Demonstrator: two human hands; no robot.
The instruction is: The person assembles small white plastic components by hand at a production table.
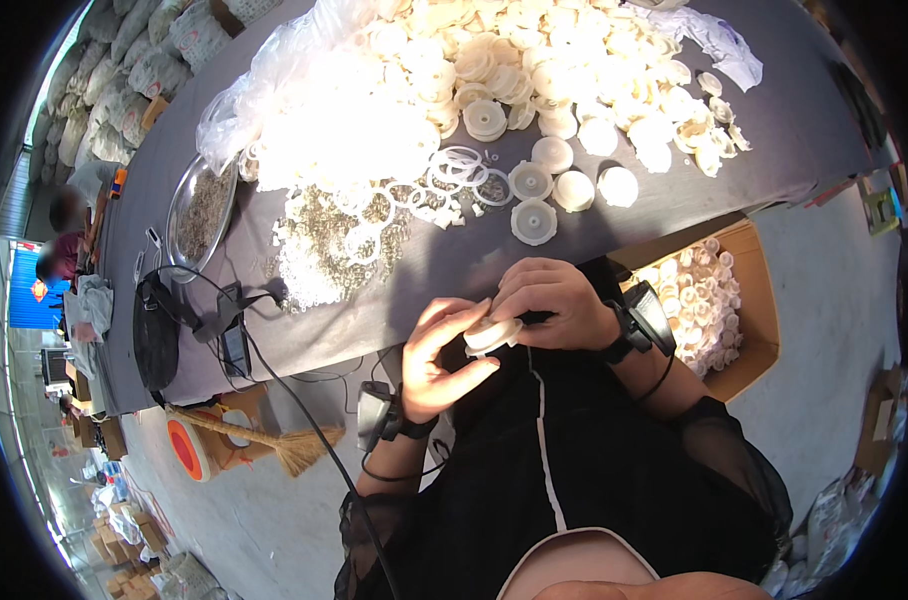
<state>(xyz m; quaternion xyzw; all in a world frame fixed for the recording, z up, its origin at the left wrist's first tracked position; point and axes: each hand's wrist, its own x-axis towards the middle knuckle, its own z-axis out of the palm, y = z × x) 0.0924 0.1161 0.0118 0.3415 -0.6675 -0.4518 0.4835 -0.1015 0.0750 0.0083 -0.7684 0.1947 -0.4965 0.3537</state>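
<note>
Just in front of the table's near edge I hold a round white plastic cap (487,337), tilted. My left hand (436,357) grips it from the left between thumb and fingers. My right hand (554,300) closes on its right side, with the fingertips partly hidden behind the palm. A few similar white caps (534,221) lie on the table just beyond my hands. Further left are loose white rings (458,167) and a spread of small clear and metallic-looking pieces (344,245). A big, sunlit heap of white caps (494,70) covers the far side.
The grey-covered table (594,225) curves before me. On its left stand a metal tray (176,225) of small parts and a black pouch (156,330) with cables. Below right is a cardboard box (759,300) full of white pieces; a straw broom (294,450) is below left.
</note>
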